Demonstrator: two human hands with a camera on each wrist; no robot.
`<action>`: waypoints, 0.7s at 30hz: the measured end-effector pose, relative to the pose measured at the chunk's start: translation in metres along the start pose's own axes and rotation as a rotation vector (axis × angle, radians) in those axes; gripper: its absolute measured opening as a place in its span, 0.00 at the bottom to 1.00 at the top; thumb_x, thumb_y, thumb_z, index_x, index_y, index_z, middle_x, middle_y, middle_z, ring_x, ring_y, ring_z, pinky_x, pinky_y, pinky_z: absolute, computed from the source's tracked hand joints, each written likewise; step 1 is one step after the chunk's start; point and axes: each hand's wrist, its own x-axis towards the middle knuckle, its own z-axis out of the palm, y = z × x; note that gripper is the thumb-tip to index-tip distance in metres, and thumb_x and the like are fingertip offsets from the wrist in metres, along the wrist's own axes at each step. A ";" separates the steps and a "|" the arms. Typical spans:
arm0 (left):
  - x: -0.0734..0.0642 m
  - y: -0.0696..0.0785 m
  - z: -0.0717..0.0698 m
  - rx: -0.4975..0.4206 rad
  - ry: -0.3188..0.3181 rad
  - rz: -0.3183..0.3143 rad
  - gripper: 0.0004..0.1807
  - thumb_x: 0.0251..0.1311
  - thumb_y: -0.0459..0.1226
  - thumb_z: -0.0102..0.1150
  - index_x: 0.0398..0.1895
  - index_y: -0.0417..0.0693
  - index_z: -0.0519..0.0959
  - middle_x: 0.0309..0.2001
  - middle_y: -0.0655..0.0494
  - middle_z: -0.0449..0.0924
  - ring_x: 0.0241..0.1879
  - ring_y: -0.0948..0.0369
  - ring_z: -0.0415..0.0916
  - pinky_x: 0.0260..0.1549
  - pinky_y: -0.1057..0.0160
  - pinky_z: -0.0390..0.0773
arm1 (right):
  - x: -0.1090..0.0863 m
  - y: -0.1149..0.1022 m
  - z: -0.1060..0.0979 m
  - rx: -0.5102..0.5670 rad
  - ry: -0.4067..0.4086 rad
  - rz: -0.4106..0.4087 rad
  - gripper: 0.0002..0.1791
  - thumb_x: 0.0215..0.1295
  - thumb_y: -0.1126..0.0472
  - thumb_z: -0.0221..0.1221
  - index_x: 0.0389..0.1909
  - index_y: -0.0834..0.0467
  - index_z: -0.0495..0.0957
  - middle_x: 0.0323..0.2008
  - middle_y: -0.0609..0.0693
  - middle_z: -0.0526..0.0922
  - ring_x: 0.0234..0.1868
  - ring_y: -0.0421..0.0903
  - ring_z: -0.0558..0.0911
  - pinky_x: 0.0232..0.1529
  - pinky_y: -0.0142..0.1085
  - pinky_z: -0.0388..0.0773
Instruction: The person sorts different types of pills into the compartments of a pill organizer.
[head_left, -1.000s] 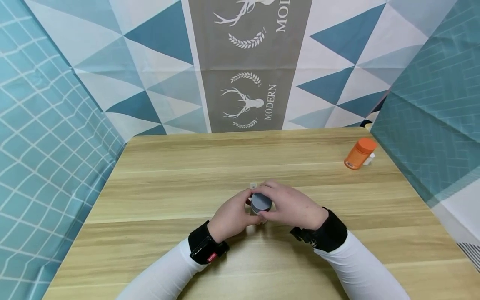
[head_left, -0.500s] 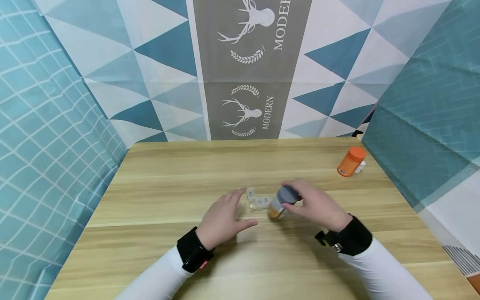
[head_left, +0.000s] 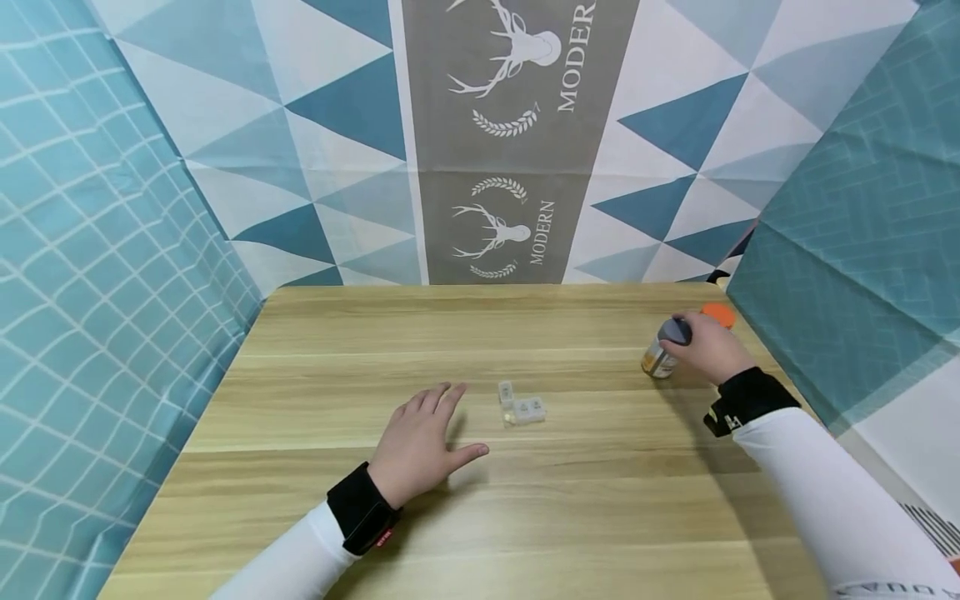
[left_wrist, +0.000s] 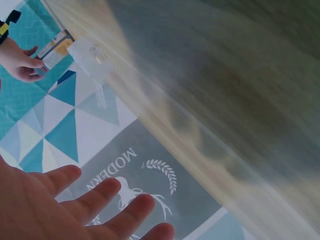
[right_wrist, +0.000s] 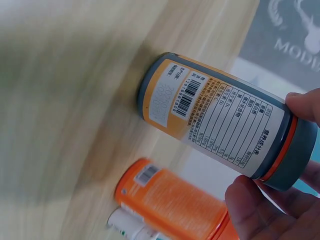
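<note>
My right hand [head_left: 712, 348] grips a pill bottle [head_left: 658, 360] by its dark grey cap, at the right side of the table. In the right wrist view the bottle [right_wrist: 210, 115] shows a white and orange label with a printed table and a barcode; thumb and fingers are around the cap. A small clear pill box [head_left: 529, 409] lies mid-table, one lid standing up and pale yellowish bits in the uncovered compartment. To its left, my left hand [head_left: 416, 450] is held with fingers spread and holds nothing. Its fingers [left_wrist: 102, 195] are extended in the left wrist view.
An orange bottle [right_wrist: 170, 200] with an orange cap stands just beyond the right hand, mostly hidden in the head view. Beside it is a small white bottle [right_wrist: 127, 222]. Patterned cloths hang behind and at both sides of the wooden table [head_left: 450, 333].
The right hand has carried the pill bottle from the middle of the table to the right, near the orange bottle. My left hand has come off the bottle and moved left.
</note>
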 end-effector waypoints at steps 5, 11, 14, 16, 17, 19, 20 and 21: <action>-0.001 -0.001 -0.002 0.018 -0.019 -0.004 0.53 0.51 0.74 0.49 0.74 0.53 0.57 0.67 0.45 0.63 0.63 0.49 0.59 0.55 0.42 0.67 | 0.012 0.009 -0.003 -0.045 0.009 0.021 0.35 0.68 0.54 0.57 0.66 0.74 0.59 0.55 0.75 0.68 0.52 0.68 0.70 0.49 0.62 0.71; 0.001 -0.002 0.000 0.021 -0.033 -0.006 0.53 0.51 0.74 0.49 0.74 0.53 0.58 0.67 0.45 0.64 0.62 0.49 0.60 0.55 0.42 0.67 | 0.014 0.009 -0.003 -0.146 0.051 0.031 0.34 0.67 0.55 0.57 0.64 0.74 0.60 0.56 0.77 0.62 0.50 0.70 0.70 0.47 0.62 0.70; 0.004 -0.004 0.002 0.027 -0.046 -0.010 0.54 0.50 0.74 0.49 0.74 0.53 0.58 0.67 0.45 0.64 0.62 0.49 0.61 0.54 0.42 0.68 | 0.013 0.006 -0.004 -0.146 0.071 0.041 0.36 0.66 0.53 0.58 0.65 0.74 0.59 0.58 0.78 0.57 0.49 0.71 0.69 0.47 0.63 0.70; 0.007 -0.006 0.003 0.034 -0.060 -0.014 0.55 0.49 0.75 0.49 0.74 0.53 0.58 0.66 0.45 0.65 0.61 0.50 0.61 0.54 0.43 0.69 | 0.010 0.001 -0.006 -0.136 0.110 0.034 0.38 0.65 0.52 0.58 0.65 0.74 0.58 0.59 0.78 0.56 0.50 0.71 0.68 0.47 0.63 0.70; 0.008 -0.006 0.003 0.034 -0.069 -0.017 0.55 0.48 0.75 0.49 0.74 0.52 0.58 0.66 0.46 0.65 0.61 0.50 0.62 0.53 0.43 0.70 | 0.008 -0.003 -0.007 -0.134 0.139 0.027 0.38 0.65 0.52 0.58 0.65 0.74 0.58 0.60 0.78 0.56 0.51 0.71 0.67 0.47 0.63 0.70; 0.011 -0.006 0.003 0.034 -0.089 -0.019 0.55 0.47 0.75 0.50 0.74 0.52 0.59 0.66 0.47 0.66 0.61 0.49 0.63 0.53 0.43 0.71 | 0.002 -0.014 -0.007 -0.142 0.216 -0.017 0.36 0.65 0.53 0.58 0.64 0.74 0.60 0.58 0.77 0.60 0.49 0.69 0.68 0.44 0.62 0.71; 0.013 -0.006 0.003 0.032 -0.101 -0.018 0.56 0.47 0.75 0.51 0.73 0.52 0.59 0.66 0.47 0.66 0.60 0.49 0.63 0.52 0.43 0.71 | -0.002 -0.022 -0.007 -0.140 0.240 -0.049 0.34 0.65 0.55 0.57 0.63 0.74 0.62 0.58 0.76 0.62 0.50 0.69 0.68 0.45 0.61 0.71; 0.015 -0.005 0.003 0.026 -0.112 -0.018 0.56 0.47 0.75 0.52 0.73 0.51 0.59 0.66 0.47 0.66 0.60 0.49 0.63 0.52 0.43 0.72 | -0.006 -0.031 -0.006 -0.146 0.258 -0.089 0.32 0.65 0.56 0.57 0.62 0.73 0.64 0.57 0.75 0.65 0.50 0.67 0.68 0.46 0.61 0.71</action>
